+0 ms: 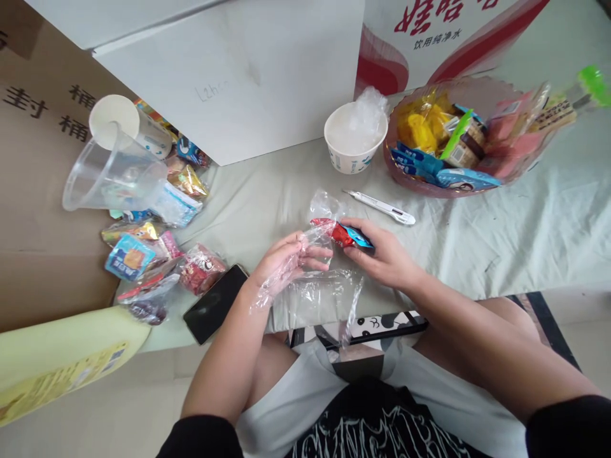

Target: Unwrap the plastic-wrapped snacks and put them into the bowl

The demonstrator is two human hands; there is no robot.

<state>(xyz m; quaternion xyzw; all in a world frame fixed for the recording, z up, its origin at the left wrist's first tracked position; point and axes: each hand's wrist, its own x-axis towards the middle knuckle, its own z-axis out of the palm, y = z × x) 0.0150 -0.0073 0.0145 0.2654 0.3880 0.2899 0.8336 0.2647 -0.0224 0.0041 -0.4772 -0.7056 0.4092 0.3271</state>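
Note:
My left hand (286, 261) is wrapped in a thin clear plastic bag (315, 296). Its fingers hold the film, which clings over the wrist and hangs down toward the table edge. Close beside it, my right hand (382, 254) grips small snack packets, one with a red wrapper (341, 235) and one blue (360, 238). The red wrapper touches the crinkled film between the hands. Just beyond my right hand lies a white utility knife (379, 207). My right palm is hidden.
Behind the knife stands a paper cup (356, 149) with crumpled plastic in it. A pink bowl (443, 189) of snacks is at right. At left are a tipped plastic cup (112, 175), another paper cup (124, 124), snack packets (131, 256) and a black phone (216, 304). White boxes (267, 76) stand behind.

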